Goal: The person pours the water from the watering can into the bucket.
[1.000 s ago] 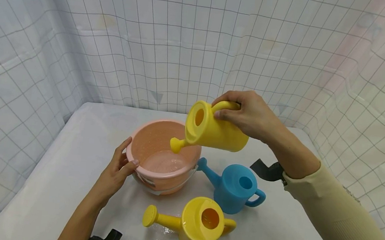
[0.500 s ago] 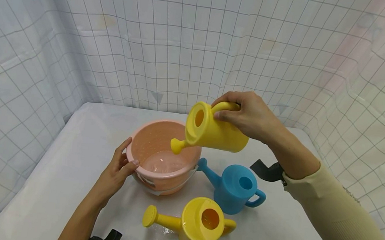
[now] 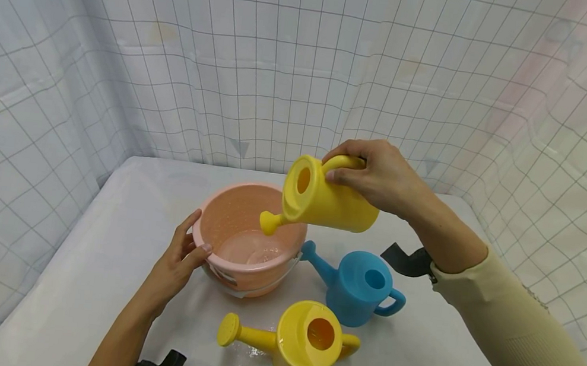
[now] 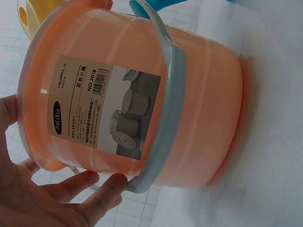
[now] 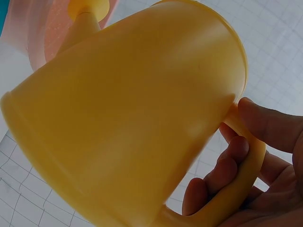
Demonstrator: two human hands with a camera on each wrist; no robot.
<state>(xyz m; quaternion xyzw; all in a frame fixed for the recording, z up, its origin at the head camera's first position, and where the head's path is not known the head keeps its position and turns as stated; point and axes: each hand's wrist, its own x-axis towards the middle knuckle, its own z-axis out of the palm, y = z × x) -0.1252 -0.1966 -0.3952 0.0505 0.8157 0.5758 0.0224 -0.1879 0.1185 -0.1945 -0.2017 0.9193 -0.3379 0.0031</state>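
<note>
My right hand point(image 3: 380, 177) grips the handle of a yellow watering can point(image 3: 342, 203), its fingers curled through the loop in the right wrist view. The can is tipped left, so its spout head point(image 3: 269, 222) hangs over the inside of a pink bucket point(image 3: 241, 268). Shallow water with bright ripples lies on the bucket's bottom. At the bucket's left side, my left hand point(image 3: 174, 266) holds the rim with the thumb on top. In the left wrist view its fingers point(image 4: 106, 194) lie against the bucket's side, near the grey-white handle point(image 4: 168, 127) and a printed label point(image 4: 102, 109).
A blue watering can point(image 3: 357, 288) stands right of the bucket, its spout tip close to the bucket's wall. Nearer to me is a second yellow watering can point(image 3: 302, 351), with wet spots beside its spout. Grid-patterned curtains point(image 3: 305, 71) surround the white table point(image 3: 154, 183) at the back and sides.
Both hands and the tilted can stay almost still. Only the ripples and glints in the bucket's water shift between frames.
</note>
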